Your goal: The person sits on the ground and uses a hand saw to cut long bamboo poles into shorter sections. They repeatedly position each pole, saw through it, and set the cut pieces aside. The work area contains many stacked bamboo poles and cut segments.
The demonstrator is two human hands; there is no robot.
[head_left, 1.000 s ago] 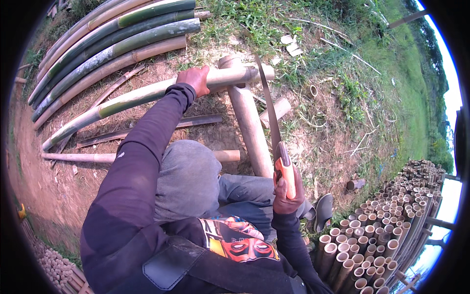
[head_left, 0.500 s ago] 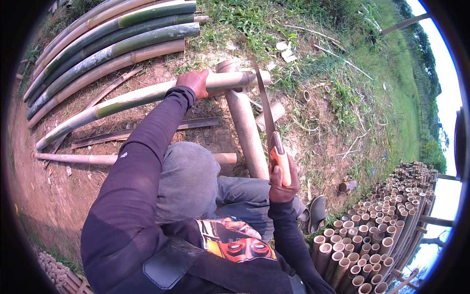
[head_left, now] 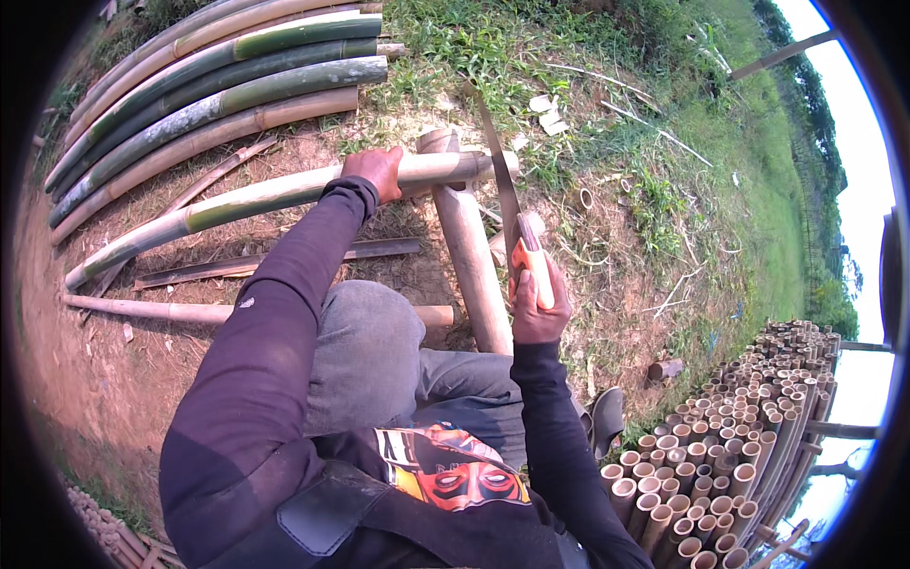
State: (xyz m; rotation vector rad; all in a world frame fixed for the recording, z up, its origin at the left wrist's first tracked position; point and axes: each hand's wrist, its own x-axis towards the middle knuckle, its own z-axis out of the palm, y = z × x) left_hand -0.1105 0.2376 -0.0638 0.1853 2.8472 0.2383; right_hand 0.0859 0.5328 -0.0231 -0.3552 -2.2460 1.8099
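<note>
A long bamboo pole (head_left: 256,201) slants from the ground at the left up onto a bamboo support post (head_left: 471,266). My left hand (head_left: 375,174) is closed around the pole, a little left of where it crosses the post. In my right hand (head_left: 540,303) is the orange handle of a handsaw (head_left: 499,166). Its blade points away from me and lies across the pole near the right end. From this view I cannot tell how deep the teeth sit in the bamboo.
Several thick green and tan bamboo poles (head_left: 227,95) lie side by side at the far left. A split bamboo strip (head_left: 284,262) and a thinner pole (head_left: 171,309) rest by my knee. At the right stands a large stack of cut bamboo tubes (head_left: 730,446). Short offcuts (head_left: 665,368) dot the grass.
The saw and my right hand have shifted slightly away from me and to the left, the blade still across the pole. My left hand stays on the pole.
</note>
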